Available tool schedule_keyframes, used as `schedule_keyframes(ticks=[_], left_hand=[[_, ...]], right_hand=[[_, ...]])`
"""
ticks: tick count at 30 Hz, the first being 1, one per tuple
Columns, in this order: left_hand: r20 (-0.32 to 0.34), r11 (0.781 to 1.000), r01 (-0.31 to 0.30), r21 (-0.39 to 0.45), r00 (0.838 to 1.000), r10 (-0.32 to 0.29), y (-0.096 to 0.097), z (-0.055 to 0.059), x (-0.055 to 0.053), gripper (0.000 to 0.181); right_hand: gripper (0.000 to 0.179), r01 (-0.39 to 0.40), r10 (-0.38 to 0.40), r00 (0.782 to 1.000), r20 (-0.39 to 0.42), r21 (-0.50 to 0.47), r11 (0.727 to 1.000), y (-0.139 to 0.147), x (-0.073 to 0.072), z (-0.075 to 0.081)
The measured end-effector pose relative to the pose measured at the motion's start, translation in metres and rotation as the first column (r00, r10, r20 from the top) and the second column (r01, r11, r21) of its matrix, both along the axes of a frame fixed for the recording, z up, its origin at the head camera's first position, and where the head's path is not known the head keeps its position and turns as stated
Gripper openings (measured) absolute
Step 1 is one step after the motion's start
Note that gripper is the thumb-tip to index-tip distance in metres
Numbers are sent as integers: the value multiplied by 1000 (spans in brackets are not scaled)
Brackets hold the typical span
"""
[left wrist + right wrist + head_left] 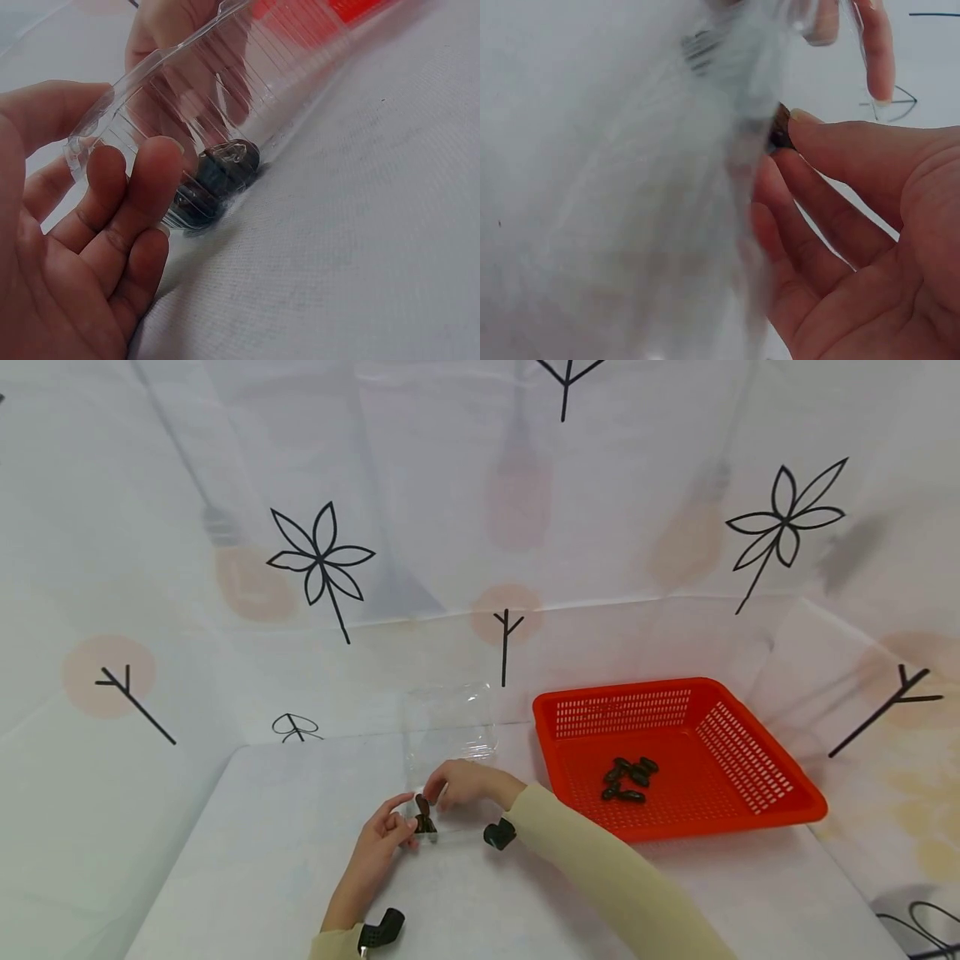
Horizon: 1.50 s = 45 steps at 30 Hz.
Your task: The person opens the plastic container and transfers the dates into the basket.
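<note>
A clear plastic clamshell box (486, 745) lies on the table with its lid raised at the back. My left hand (382, 837) grips the near left edge of the box, fingers against its ribbed wall (289, 82). Inside that corner sit dark, glossy oval pieces (232, 161), partly veiled by the plastic. My right hand (467, 783) reaches into the box from the right. Between its thumb and fingers it pinches a dark brown piece (781, 129), mostly hidden behind the blurred plastic in the right wrist view.
To the right stands a red slotted plastic basket (750, 817), with several more dark oval pieces (630, 777) loose on its floor. A white cloth (247, 852) covers the table. Behind it hangs a pale sheet (420, 552) printed with line-drawn plants.
</note>
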<state>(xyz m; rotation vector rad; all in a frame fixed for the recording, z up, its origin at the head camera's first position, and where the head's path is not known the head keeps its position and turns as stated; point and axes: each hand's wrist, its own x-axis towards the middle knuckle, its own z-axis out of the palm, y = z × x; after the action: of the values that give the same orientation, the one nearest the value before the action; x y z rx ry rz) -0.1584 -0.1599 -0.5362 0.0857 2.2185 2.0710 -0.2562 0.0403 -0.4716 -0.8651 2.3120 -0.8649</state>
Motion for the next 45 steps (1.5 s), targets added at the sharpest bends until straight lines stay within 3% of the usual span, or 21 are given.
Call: schedule_keyframes(ticks=[7, 14, 21, 27, 33, 39, 45], left_hand=[[1, 1000, 4, -14, 1000, -4, -1, 0, 2, 46], [-23, 1000, 12, -25, 1000, -12, -2, 0, 2, 48], [-29, 999, 9, -32, 1000, -10, -1, 1, 2, 46], [-31, 999, 26, -24, 999, -27, -1, 1, -1, 47], [-19, 1000, 29, -7, 999, -29, -2, 2, -2, 48], [-47, 999, 34, -17, 998, -35, -2, 1, -2, 48], [-31, 999, 27, -20, 999, -28, -2, 0, -1, 48]], right_hand=[[27, 22, -22, 1000, 1, 27, 999, -9, 3, -8], [29, 64, -65, 996, 60, 13, 998, -12, 5, -12], [41, 81, -81, 992, 95, 9, 997, -12, 9, -11], [33, 78, -78, 992, 103, 1, 997, -12, 9, -8], [25, 86, -87, 994, 72, 18, 996, -13, 8, -7], [16, 74, -75, 997, 27, 18, 997, -12, 9, -6], [18, 62, -62, 998, 32, -3, 998, -10, 9, -8]])
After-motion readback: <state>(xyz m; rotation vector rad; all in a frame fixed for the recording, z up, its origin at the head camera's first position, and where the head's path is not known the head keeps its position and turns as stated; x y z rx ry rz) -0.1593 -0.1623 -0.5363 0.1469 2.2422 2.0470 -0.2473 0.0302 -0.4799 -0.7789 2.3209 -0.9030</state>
